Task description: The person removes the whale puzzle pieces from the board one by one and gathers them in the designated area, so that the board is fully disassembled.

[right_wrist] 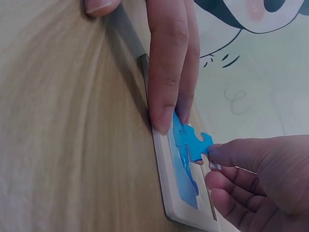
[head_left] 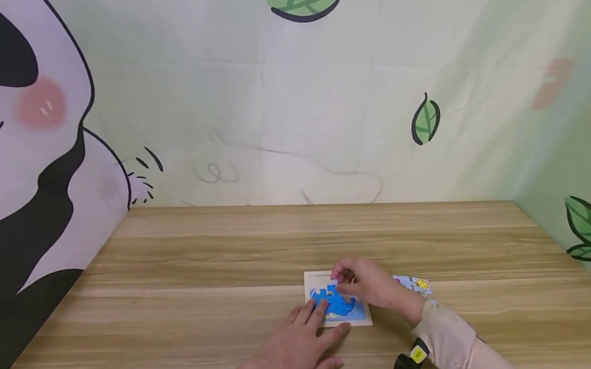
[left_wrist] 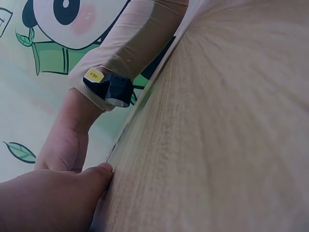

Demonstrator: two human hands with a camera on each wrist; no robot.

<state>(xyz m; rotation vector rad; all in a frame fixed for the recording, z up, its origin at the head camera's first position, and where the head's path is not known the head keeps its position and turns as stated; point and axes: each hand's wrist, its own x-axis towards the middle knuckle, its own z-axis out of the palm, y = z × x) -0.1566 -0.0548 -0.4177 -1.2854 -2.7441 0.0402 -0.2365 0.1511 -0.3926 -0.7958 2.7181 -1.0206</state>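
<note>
A small jigsaw board point(head_left: 308, 281) with a pale frame lies on the table, partly filled with blue pieces. My left hand point(head_left: 294, 347) rests on its near left side, fingers extended over the pieces and thumb at the lower edge. My right hand point(head_left: 372, 285) reaches in from the right and pinches a blue puzzle piece point(right_wrist: 195, 145) between thumb and fingers. In the right wrist view this piece stands tilted above the board's picture. The left wrist view shows the left thumb point(left_wrist: 99, 176) near the tabletop, with the right forearm beyond; the board is hidden there.
Several loose puzzle pieces point(head_left: 420, 284), one with a yellow flower, lie right of the board, partly behind the right wrist. A black wrist camera point(head_left: 411, 361) sits at the right cuff. Behind the wooden table point(head_left: 202, 254) stands a printed panda wall point(head_left: 249, 107).
</note>
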